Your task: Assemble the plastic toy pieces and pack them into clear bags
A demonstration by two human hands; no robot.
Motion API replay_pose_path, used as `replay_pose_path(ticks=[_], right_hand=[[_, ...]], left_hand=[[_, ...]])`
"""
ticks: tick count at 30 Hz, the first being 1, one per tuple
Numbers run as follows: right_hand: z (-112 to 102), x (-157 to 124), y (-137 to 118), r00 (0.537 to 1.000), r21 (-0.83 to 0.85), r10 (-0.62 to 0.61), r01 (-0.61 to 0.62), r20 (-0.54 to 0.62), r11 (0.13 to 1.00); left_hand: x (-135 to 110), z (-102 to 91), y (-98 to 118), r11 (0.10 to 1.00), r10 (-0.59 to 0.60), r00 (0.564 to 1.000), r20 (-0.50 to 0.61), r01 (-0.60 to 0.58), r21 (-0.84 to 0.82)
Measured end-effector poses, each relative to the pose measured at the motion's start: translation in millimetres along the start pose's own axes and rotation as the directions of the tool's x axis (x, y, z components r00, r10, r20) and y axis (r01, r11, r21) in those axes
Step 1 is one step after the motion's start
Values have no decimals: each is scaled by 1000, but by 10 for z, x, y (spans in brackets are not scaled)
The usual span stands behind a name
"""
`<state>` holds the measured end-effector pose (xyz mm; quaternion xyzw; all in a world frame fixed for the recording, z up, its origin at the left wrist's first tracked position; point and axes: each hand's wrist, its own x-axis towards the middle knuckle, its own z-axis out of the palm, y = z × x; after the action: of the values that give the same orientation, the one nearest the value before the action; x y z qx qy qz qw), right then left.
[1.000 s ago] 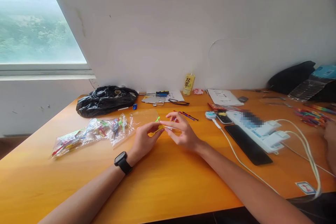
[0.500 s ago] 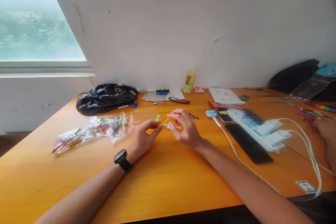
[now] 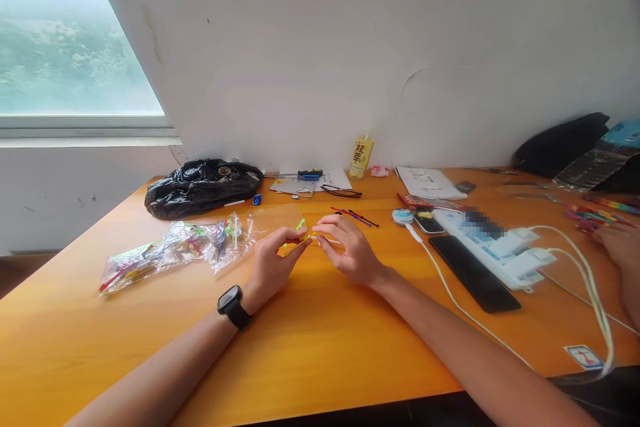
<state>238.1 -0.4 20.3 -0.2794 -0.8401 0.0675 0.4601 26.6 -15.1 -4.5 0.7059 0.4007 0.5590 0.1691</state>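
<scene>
Both my hands meet over the middle of the orange table [image 3: 310, 347]. My left hand [image 3: 273, 263], with a black watch on its wrist, pinches a thin yellow and green plastic stick [image 3: 300, 240]. My right hand [image 3: 350, 250] is curled, its fingertips pinched on the other end of the same small stick piece. Just left of the hands lie clear plastic bags [image 3: 180, 250] of several small coloured sticks. Red and dark loose sticks [image 3: 357, 215] lie on the table just beyond my right hand.
A black plastic bag [image 3: 200, 188], a screwdriver [image 3: 307, 174], glasses [image 3: 340, 192], a yellow drink carton [image 3: 360, 157] and papers [image 3: 427, 182] line the wall. A white power strip [image 3: 495, 243] with cables and a black phone [image 3: 473, 273] lie at right. Another person's hand [image 3: 620, 247] shows at the right edge.
My right hand's fingers have curled down and closed in on the stick held by my left hand. The red and dark sticks behind it are uncovered again.
</scene>
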Motion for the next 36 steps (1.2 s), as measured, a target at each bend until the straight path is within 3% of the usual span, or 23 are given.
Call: replay_pose_path(ticks=[13, 27, 36], right_hand=[[11, 7, -29, 998, 71, -38, 34, 48, 997], [26, 17, -51, 992, 8, -128, 128, 12, 992], [14, -4, -54, 986, -44, -156, 159, 61, 986]], left_hand=[[-31, 16, 29, 995, 38, 998, -48, -42, -95], [-19, 36, 14, 987, -16, 998, -63, 6, -162], [-10, 20, 38, 988, -16, 999, -43, 9, -154]])
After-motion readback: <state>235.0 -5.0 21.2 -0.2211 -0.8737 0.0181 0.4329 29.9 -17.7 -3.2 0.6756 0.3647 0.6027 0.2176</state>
